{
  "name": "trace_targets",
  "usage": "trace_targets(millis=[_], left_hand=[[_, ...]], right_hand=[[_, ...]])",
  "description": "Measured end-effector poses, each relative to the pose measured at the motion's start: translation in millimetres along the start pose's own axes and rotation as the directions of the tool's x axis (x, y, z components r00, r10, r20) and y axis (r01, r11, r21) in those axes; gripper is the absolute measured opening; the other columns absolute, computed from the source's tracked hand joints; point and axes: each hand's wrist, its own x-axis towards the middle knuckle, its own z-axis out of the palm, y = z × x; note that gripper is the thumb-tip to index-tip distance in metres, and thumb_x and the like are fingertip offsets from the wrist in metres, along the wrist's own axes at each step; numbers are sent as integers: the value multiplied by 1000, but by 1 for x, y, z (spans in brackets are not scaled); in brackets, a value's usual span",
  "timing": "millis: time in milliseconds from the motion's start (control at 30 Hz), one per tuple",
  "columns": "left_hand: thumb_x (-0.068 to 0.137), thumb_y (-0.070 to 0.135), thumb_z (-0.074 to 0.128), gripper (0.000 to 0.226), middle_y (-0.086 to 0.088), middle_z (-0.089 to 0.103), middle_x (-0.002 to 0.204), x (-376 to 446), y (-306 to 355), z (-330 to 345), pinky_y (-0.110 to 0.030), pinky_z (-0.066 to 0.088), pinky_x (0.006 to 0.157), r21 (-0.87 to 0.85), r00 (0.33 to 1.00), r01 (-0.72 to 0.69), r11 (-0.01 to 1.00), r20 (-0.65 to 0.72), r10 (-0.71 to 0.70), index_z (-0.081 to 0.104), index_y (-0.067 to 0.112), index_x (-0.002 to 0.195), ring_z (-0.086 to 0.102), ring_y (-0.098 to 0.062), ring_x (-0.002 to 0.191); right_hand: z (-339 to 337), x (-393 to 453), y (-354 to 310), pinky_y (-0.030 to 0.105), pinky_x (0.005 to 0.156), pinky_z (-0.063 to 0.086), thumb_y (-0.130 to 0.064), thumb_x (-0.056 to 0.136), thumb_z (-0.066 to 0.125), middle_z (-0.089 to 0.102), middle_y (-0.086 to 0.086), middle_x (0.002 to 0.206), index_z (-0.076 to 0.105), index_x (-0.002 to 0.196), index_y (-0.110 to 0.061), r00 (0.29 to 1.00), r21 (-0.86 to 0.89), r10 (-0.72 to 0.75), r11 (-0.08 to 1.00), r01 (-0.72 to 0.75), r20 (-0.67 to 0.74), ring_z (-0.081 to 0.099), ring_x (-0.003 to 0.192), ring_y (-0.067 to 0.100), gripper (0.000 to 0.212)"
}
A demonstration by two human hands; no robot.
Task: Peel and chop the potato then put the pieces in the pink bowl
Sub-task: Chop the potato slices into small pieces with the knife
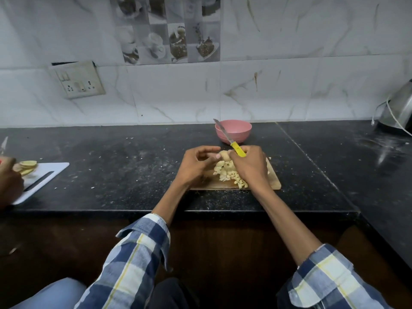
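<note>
A heap of pale chopped potato pieces lies on a wooden cutting board on the black counter. My left hand curls over the left side of the heap, fingertips touching a larger uncut potato chunk. My right hand grips a yellow-handled knife, its blade angled up and away toward the pink bowl. The bowl stands just behind the board, and its inside cannot be seen.
At the far left another person's hand rests by a white cutting board with potato slices. A steel kettle with a cord stands at the back right. A wall socket sits above the counter. Crumbs dot the counter.
</note>
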Motion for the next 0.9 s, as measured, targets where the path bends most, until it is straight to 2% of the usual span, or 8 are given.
trace_targets(millis=[133, 200, 300, 400, 533, 667, 767, 900], left_hand=[[89, 4, 78, 21, -13, 79, 94, -6, -2, -9, -22, 58, 77, -23, 994, -16, 1000, -108, 13, 76, 0, 109, 74, -14, 86], [90, 6, 78, 16, -12, 79, 93, -6, -5, -14, -21, 57, 76, 20, 992, -11, 1000, -126, 14, 77, 3, 106, 74, -13, 83], [93, 14, 77, 6, 0, 79, 86, -2, -16, -21, -30, 59, 76, 179, 993, 17, 984, -118, 4, 81, 16, 97, 74, -11, 80], [96, 20, 72, 13, 7, 80, 92, -1, -23, -26, -42, 60, 89, 337, 997, 11, 941, -81, 17, 81, 30, 94, 75, -13, 91], [96, 18, 73, 19, 23, 70, 87, -3, -23, -27, -21, 53, 86, 415, 997, -19, 910, -59, 48, 80, 36, 97, 66, 9, 85], [96, 20, 72, 17, 14, 73, 98, -3, -28, -27, -20, 54, 87, 435, 995, -15, 900, -86, 58, 81, 23, 111, 67, 2, 92], [93, 13, 72, 20, 9, 78, 103, -3, -31, -34, -20, 55, 91, 343, 990, 65, 937, -141, -17, 81, 22, 109, 71, -2, 96], [84, 7, 81, 28, 8, 78, 104, -6, -31, -40, -25, 57, 93, 316, 996, 88, 945, -44, -78, 80, 20, 109, 73, -5, 97]], right_hand=[[10, -8, -3, 33, 55, 35, -35, 86, 74, 50, -10, 44, 57, 55, -21, 995, 38, 19, 999, -23, 99, 48, 48, 14, 38], [7, -10, -4, 32, 57, 38, -38, 87, 74, 58, -14, 52, 64, 63, -23, 994, 35, -1, 999, -3, 113, 54, 55, 12, 30], [-3, -13, -8, 32, 69, 46, -38, 94, 68, 66, -15, 87, 70, 100, -23, 989, -48, -38, 998, 45, 143, 61, 83, 8, 15], [-14, -17, -12, 37, 81, 50, -25, 99, 58, 60, -11, 101, 63, 118, -22, 972, -149, -38, 986, 74, 232, 59, 95, 13, 20], [-23, -27, -15, 40, 87, 51, -23, 94, 57, 65, 1, 117, 63, 120, -27, 970, -294, -34, 950, 106, 240, 63, 108, 24, 27], [-25, -40, -23, 38, 75, 40, -28, 98, 55, 66, 3, 121, 61, 123, -30, 974, -518, -125, 830, 207, 189, 57, 115, 27, 26], [-23, -50, -32, 37, 73, 34, -26, 99, 53, 67, 4, 118, 61, 125, -29, 964, -559, -187, 786, 262, 189, 59, 111, 29, 28], [-16, -58, -39, 37, 73, 36, -26, 98, 53, 66, 9, 115, 65, 124, -27, 956, -592, -198, 753, 289, 214, 60, 106, 31, 29]])
